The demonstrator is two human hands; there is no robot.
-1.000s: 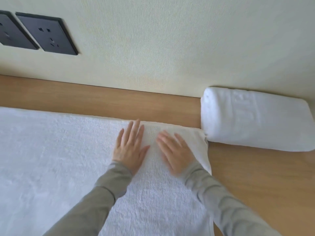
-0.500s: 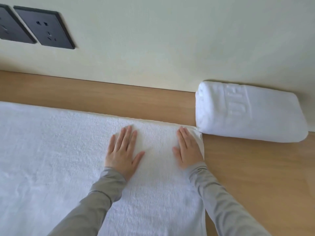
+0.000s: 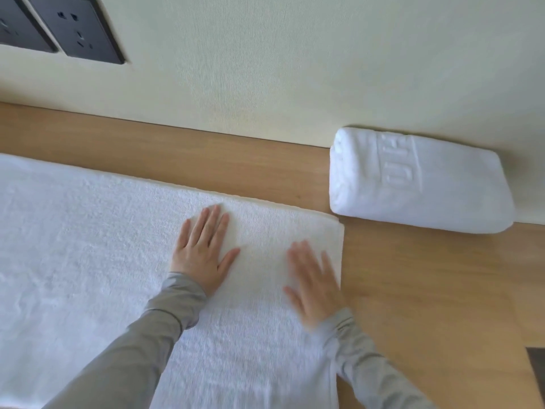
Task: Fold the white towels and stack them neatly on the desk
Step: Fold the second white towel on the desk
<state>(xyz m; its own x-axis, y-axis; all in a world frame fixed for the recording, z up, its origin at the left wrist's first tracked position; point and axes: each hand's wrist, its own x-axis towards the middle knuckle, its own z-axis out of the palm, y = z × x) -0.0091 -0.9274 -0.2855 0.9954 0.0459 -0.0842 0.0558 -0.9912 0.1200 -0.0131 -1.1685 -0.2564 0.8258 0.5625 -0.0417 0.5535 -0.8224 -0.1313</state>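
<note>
A large white spread towel lies flat on the wooden desk, and everything else is placed from it. Its far edge runs alongside the pale wall, with a strip of bare desk between them. Its right edge ends well short of the desk's right side.

The left hand rests palm down on the spread towel, a little in from its far edge. The fingers are straight and slightly fanned, the thumb is out to the side, and it grasps nothing. The right hand also lies flat on the spread towel, close to its right edge and nearer the person than the left hand. It is blurred, but its fingers look extended and released, with no cloth pinched. Grey sleeves cover both forearms, which cross the towel's near part.

Past the spread towel's far right corner sits a folded towel, a thick white bundle against the wall with a raised woven band across its top. It is just beside that corner, and whether the two touch cannot be told.

Above the spread towel's left part, two dark socket plates are set into the wall. To the right of the towel's near end, a dark patch shows at the picture's edge, too little to identify.
</note>
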